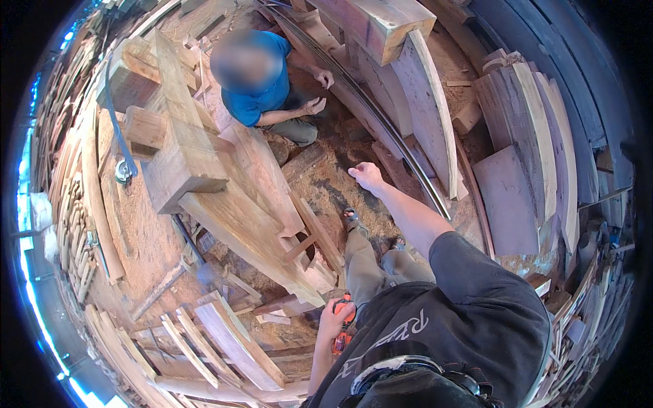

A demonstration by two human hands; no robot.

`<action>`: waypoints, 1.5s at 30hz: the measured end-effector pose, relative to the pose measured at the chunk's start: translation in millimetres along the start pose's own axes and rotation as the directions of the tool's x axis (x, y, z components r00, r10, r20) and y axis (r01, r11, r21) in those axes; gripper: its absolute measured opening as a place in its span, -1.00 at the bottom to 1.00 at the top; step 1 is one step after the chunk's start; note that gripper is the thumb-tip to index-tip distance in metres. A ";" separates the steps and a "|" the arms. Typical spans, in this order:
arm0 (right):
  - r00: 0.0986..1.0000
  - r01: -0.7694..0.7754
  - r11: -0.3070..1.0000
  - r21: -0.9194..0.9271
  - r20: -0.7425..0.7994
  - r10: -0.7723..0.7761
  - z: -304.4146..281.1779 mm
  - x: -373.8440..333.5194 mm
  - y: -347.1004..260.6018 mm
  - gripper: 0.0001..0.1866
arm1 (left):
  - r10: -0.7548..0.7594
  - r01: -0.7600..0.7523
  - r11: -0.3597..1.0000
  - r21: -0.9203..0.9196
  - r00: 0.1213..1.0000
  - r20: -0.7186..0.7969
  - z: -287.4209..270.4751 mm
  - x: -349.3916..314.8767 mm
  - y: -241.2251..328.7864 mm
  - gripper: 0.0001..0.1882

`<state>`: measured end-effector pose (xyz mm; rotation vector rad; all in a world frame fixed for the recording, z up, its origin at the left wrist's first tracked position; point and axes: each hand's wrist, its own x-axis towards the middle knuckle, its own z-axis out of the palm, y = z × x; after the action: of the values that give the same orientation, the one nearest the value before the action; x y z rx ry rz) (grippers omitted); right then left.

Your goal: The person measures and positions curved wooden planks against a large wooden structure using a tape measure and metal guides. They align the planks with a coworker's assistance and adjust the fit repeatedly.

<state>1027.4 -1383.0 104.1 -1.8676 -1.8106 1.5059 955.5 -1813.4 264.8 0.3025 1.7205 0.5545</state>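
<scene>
My left hand (330, 319) is wrapped round an orange-and-black hand-held tool (342, 340) close to my left hip; its exact kind is partly hidden by my fingers and body. My right arm stretches forward, and my right hand (368, 177) has its fingers curled together. Whatever those fingers hold, if anything, is too small to make out. Just right of that hand, long thin dark rails (398, 146) run along curved timber pieces. To my left lies a large shaped wooden beam (248, 238) with a notched end.
A person in a blue shirt (255, 102) crouches ahead, both hands raised. Thick timber blocks (187, 166) stand at left, with a blue-strapped metal tool (124, 170) beside them. Curved planks (524, 143) lean at right. Sawdust covers the floor (320, 180); cut boards (238, 343) lie near left.
</scene>
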 end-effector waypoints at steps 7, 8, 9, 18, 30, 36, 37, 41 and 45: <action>0.979 -0.027 0.986 0.163 0.201 -0.007 -7.4 -99.2 63.6 -0.52 | 0.223 -0.217 0.958 -0.190 0.975 0.011 72.9 -16.6 19.5 -0.47; 0.958 -0.145 0.954 0.264 0.279 0.068 -12.4 -115.0 69.9 -0.55 | 0.233 -0.226 0.958 -0.175 0.972 0.020 81.5 -17.8 21.9 -0.46; 0.949 -0.184 0.867 0.463 0.313 0.034 -17.5 -129.6 74.7 -0.61 | 0.263 -0.257 0.954 -0.155 0.964 0.021 89.8 -18.7 23.4 -0.45; 0.917 -0.230 0.596 0.769 0.376 -0.131 -75.1 -174.2 74.2 -0.80 | 0.331 -0.338 0.940 0.047 0.937 0.112 135.7 -22.0 35.6 -0.39; 0.994 -0.101 0.737 0.669 0.041 0.100 -111.1 -116.8 115.8 -0.82 | 0.322 -0.350 0.909 0.227 0.934 0.153 145.7 28.5 74.1 -0.27; 0.965 -0.195 0.848 0.492 -0.058 0.256 -117.1 -86.9 169.9 -0.76 | 0.205 -0.297 0.913 0.280 0.926 0.317 142.1 96.3 96.9 -0.16; 0.957 -0.231 0.856 0.462 -0.052 0.286 -115.3 -85.3 182.2 -0.75 | 0.186 -0.305 0.898 0.318 0.916 0.355 138.6 112.4 102.9 -0.18; 0.935 -0.278 0.931 0.238 -0.153 0.319 -111.2 -69.5 226.8 -0.68 | 0.101 -0.212 0.953 0.216 0.895 0.435 136.7 187.3 126.8 -0.34; 0.899 -0.318 0.944 0.092 -0.286 0.331 -104.4 -63.9 250.9 -0.61 | 0.082 -0.176 0.971 0.160 0.879 0.471 146.2 271.9 133.4 -0.46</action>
<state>1284.8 -1448.4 17.8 -2.3175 -1.3747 1.2448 1023.2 -1538.5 83.3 0.6456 1.2945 0.3667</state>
